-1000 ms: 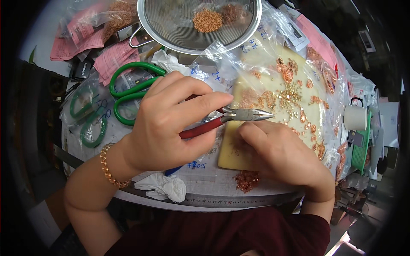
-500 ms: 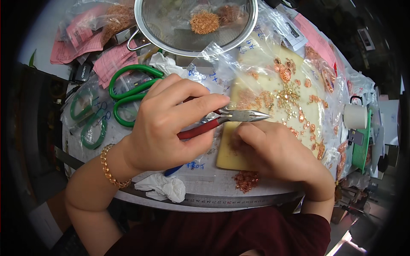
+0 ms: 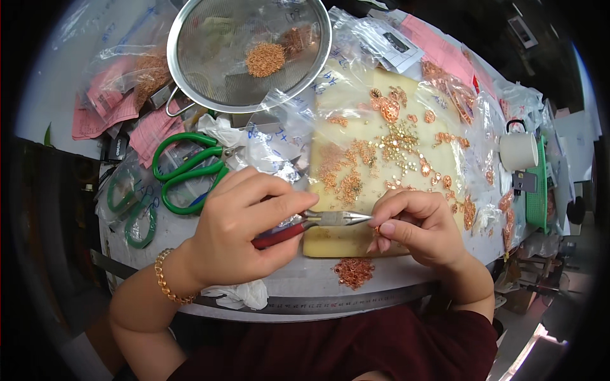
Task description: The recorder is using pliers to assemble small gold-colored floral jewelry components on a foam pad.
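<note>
My left hand (image 3: 244,222) is wrapped round a pair of needle-nose pliers (image 3: 337,218) with dark red handles. The plier tips point right and meet the fingertips of my right hand (image 3: 416,228). There, thumb and fingers are pinched on a tiny copper-coloured piece (image 3: 377,230), mostly hidden by the fingers. Both hands are over the near part of a cream-coloured pad (image 3: 318,244). Farther up the pad lie loose copper-coloured links (image 3: 349,188), gold-coloured beads (image 3: 399,141) and larger ornate copper pieces (image 3: 387,108).
A mesh strainer (image 3: 210,76) holding a small copper-coloured heap stands at the back. Green-handled scissors (image 3: 184,170) lie left of my left hand. Copper rings (image 3: 354,272) are piled before the pad, near a steel ruler (image 3: 318,306) and crumpled tissue (image 3: 244,294). A white cup (image 3: 518,150) stands right.
My right hand has turned and risen from the pad, its pinched fingertips now showing at the plier tips. The pliers have lowered slightly. The whole view has shifted, with the strainer now farther left.
</note>
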